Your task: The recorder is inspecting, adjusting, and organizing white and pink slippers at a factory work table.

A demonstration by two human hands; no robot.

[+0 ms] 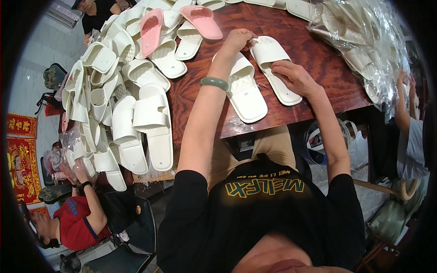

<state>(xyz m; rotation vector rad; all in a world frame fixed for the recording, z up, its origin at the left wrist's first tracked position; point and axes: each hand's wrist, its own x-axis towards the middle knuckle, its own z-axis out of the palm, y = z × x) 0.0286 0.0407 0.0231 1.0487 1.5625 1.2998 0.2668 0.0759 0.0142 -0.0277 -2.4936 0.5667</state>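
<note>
Lying side by side on table (pixel 314 63), soles up as a pair: two white slippers. Left hand (pixel 237 40) curling loosely over left slipper (pixel 243 88) toe; right hand (pixel 296 77) pressing flat on right slipper (pixel 273 63), steadying it. Heaping alongside: loose slippers (pixel 123 91), bagged pairs (pixel 364 41).

I am looking down at a dark wooden table (pixel 314 59). My left hand (pixel 238 40) is resting on one white slipper (pixel 243 88), and my right hand (pixel 295 77) is pressing on the white slipper beside it (pixel 274 66). More white slippers (pixel 136 109) are lying heaped at left, two pink slippers (pixel 175 22) among them.
</note>
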